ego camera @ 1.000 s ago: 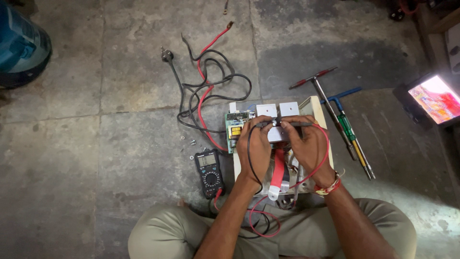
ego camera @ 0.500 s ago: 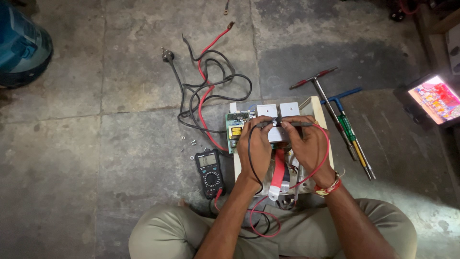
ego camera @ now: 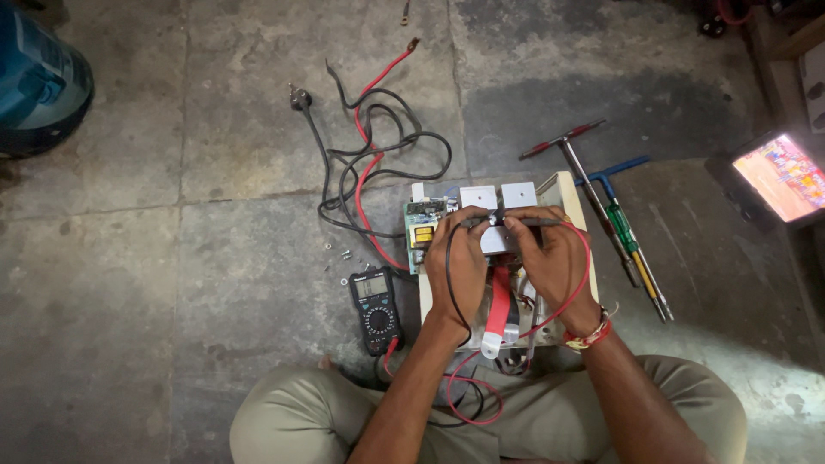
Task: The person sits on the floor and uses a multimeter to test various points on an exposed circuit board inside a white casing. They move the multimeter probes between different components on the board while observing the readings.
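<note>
Soft, even daylight fills the scene, and the stone floor (ego camera: 215,258) looks grey and flat with only faint shadows. A brighter patch falls on the floor right of the person's knee. The lit screen (ego camera: 780,176) at the right edge glows and is slightly washed out. Focus is sharp at the centre; the corners bend slightly.

Both hands, left hand (ego camera: 461,262) and right hand (ego camera: 554,262), cover the middle of the open device (ego camera: 567,193), so where the probe tips meet it is hidden. The blue container (ego camera: 34,82) is cut off by the left edge, the lit screen (ego camera: 782,176) by the right. The small screws (ego camera: 337,255) on the floor (ego camera: 172,301) are too small to tell apart.
</note>
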